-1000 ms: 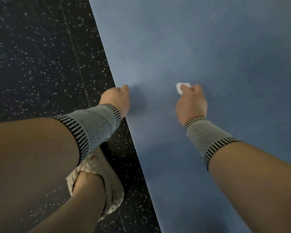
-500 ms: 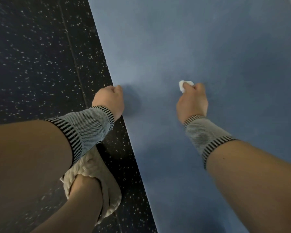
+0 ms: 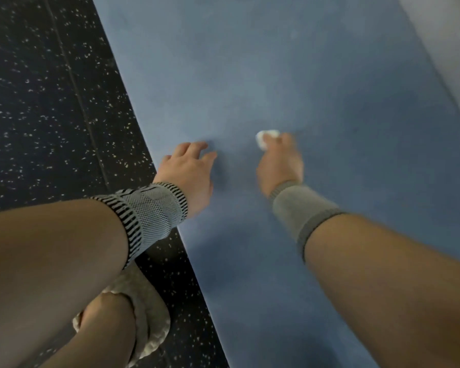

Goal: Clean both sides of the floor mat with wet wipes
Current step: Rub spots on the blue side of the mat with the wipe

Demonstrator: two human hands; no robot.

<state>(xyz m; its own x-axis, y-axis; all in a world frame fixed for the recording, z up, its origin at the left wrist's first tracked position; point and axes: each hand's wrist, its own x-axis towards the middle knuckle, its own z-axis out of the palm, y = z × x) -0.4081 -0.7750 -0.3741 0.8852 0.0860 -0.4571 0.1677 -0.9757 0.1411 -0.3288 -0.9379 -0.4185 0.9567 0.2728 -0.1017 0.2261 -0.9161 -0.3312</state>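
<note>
Fingers of the right hand (image 3: 279, 166) curl around a small white wet wipe (image 3: 266, 138), pressed to the blue floor mat (image 3: 290, 75) near its centre; motion blur softens the hand. Fingers of the left hand (image 3: 189, 171) spread loosely, tips touching the mat just inside its left edge. Both wrists wear grey knit bands. Left of the mat lies dark speckled flooring (image 3: 43, 96), where a foot in a pale woven sandal (image 3: 144, 317) stands. A pale strip (image 3: 452, 38) borders the mat's far right.
</note>
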